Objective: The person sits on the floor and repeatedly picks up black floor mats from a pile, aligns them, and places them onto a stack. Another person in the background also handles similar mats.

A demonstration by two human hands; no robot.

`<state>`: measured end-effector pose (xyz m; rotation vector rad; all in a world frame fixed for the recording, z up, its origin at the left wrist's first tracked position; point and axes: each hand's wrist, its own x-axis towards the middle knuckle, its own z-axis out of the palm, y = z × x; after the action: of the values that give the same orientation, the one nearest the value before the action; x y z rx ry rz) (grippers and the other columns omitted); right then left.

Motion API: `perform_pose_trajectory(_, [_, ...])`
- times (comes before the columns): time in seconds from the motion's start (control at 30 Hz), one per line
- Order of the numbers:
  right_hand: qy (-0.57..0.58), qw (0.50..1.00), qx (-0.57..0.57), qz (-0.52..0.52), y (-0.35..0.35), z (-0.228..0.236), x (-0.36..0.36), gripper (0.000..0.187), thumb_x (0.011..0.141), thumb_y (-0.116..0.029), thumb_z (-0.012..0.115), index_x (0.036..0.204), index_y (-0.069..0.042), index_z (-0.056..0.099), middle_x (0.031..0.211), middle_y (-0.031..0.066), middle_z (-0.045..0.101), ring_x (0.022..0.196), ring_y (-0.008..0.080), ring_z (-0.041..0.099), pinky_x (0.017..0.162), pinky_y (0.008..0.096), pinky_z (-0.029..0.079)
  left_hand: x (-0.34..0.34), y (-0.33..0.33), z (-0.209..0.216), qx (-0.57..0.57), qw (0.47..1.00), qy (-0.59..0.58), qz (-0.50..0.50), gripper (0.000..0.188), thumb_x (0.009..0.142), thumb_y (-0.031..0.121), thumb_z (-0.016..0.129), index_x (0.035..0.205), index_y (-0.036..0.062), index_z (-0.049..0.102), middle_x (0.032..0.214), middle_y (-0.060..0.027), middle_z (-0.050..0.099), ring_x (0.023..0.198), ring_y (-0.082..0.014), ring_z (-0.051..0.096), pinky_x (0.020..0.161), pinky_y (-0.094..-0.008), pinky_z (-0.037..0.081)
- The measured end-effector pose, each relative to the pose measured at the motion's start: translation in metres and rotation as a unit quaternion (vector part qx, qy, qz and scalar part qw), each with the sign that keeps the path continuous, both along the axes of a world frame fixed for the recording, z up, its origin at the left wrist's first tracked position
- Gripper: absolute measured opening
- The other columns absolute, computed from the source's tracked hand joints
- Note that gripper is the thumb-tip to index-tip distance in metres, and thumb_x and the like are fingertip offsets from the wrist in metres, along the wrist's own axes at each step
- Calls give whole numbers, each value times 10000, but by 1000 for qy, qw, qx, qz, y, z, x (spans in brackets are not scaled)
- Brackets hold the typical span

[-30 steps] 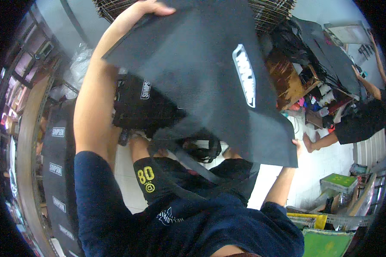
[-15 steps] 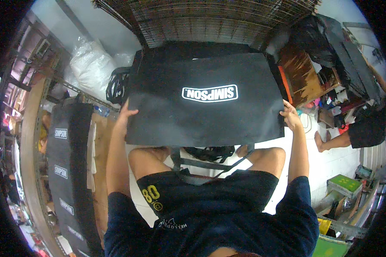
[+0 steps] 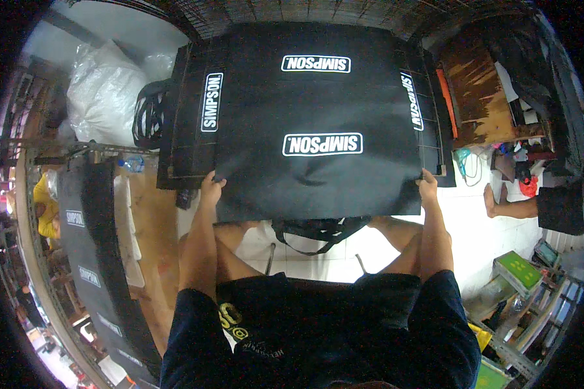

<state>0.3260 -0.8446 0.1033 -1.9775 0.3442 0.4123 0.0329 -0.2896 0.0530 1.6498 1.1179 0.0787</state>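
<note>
A wide black sheet, fabric-like [image 3: 318, 181], with white printed labels is spread in front of me, its near edge above my knees. My left hand [image 3: 212, 188] is closed on its left edge near the front, and my right hand [image 3: 428, 186] pinches the opposite edge. The sheet lies over more black material [image 3: 188, 146], whose labelled sides show to the left and right. Under the near edge hangs a black strap [image 3: 305, 249] with other black material, partly hidden between my legs.
A wire rack [image 3: 344, 11] rises at the far side. White plastic-wrapped bundles [image 3: 107, 97] stand at left, near a row of black labelled pieces [image 3: 87, 259] on a wooden board [image 3: 152, 227]. At right are a worn wooden box [image 3: 477, 104], another person's leg [image 3: 516, 207] and a green-topped frame [image 3: 520, 272].
The sheet has moved forward and flattened over the black material, exposing labelled sides and a second label. My hands have come closer together, and the strap hanging over my lap has shifted.
</note>
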Motion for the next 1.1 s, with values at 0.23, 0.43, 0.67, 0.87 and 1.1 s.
perform_pose_trajectory(0.23, [-24, 999, 7, 29, 14, -12, 17, 516, 720, 129, 425, 1218, 17, 506, 1118, 101, 591, 1036, 196, 546, 883, 281, 398, -7, 4, -7, 79, 996, -21, 33, 336, 782, 32, 633, 1107, -18, 558, 950, -117, 644, 865, -186, 600, 765, -279, 437])
perform_pose_trajectory(0.43, [-13, 1000, -9, -8, 11, -16, 14, 513, 751, 110, 443, 1255, 23, 477, 1127, 123, 581, 1020, 192, 548, 878, 278, 400, 8, 1, 6, 84, 995, 17, 56, 307, 784, 57, 642, 1083, 8, 592, 933, -124, 644, 838, -205, 608, 764, -295, 448])
perform_pose_trajectory(0.67, [-32, 999, 15, 4, 16, -16, 11, 532, 753, 116, 443, 1275, 16, 467, 1113, 115, 585, 1025, 189, 541, 892, 272, 387, 5, 9, -18, 137, 987, 70, 47, 325, 783, 115, 662, 1079, -6, 604, 999, -157, 632, 861, -248, 620, 784, -333, 456])
perform_pose_trajectory(0.87, [-36, 999, -9, -13, 25, -13, 9, 536, 775, 116, 439, 1301, 14, 438, 1108, 119, 583, 991, 169, 540, 852, 261, 405, 8, 3, -12, 151, 984, 73, 51, 322, 792, 99, 653, 1095, 1, 603, 981, -160, 654, 874, -236, 624, 797, -322, 455])
perform_pose_trajectory(1.1, [-69, 998, 5, 10, 7, -45, 18, 524, 787, 111, 467, 1302, 20, 434, 1096, 127, 595, 945, 164, 557, 821, 240, 412, 12, 3, -3, 173, 982, 48, 52, 292, 813, 67, 623, 1093, -11, 608, 955, -158, 667, 896, -221, 630, 808, -298, 449])
